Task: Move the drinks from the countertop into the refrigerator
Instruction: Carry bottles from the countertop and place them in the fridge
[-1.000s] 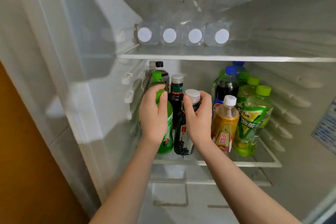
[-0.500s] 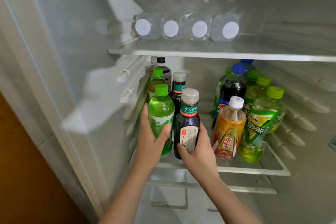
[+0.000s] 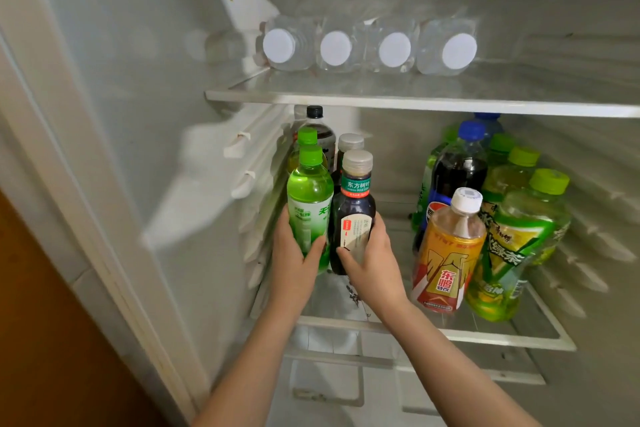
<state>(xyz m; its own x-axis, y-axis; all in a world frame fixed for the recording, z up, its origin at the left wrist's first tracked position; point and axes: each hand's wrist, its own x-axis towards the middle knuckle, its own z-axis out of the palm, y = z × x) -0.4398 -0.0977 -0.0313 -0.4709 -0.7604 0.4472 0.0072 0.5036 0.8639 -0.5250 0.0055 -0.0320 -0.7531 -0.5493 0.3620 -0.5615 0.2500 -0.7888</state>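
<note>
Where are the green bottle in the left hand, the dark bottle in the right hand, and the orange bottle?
green bottle (image 3: 309, 189), head view, body above the label.
dark bottle (image 3: 356, 209), head view, dark shoulder under the teal band.
orange bottle (image 3: 446, 253), head view, front label.

At the left front of the lower glass refrigerator shelf (image 3: 502, 336): slim green plastic bottle (image 3: 309, 208), touching the dark grey-capped tea bottle (image 3: 355, 208) just right of it. Behind both, more capped bottles (image 3: 350, 144). At that shelf's right front: orange white-capped plastic bottle (image 3: 446, 253), large yellow-green tea bottle (image 3: 519, 246) just right of it, blue-capped dark cola bottle (image 3: 457, 173) behind. Above the shelf: four clear plastic water bottles (image 3: 367, 45) lying side by side.
</note>
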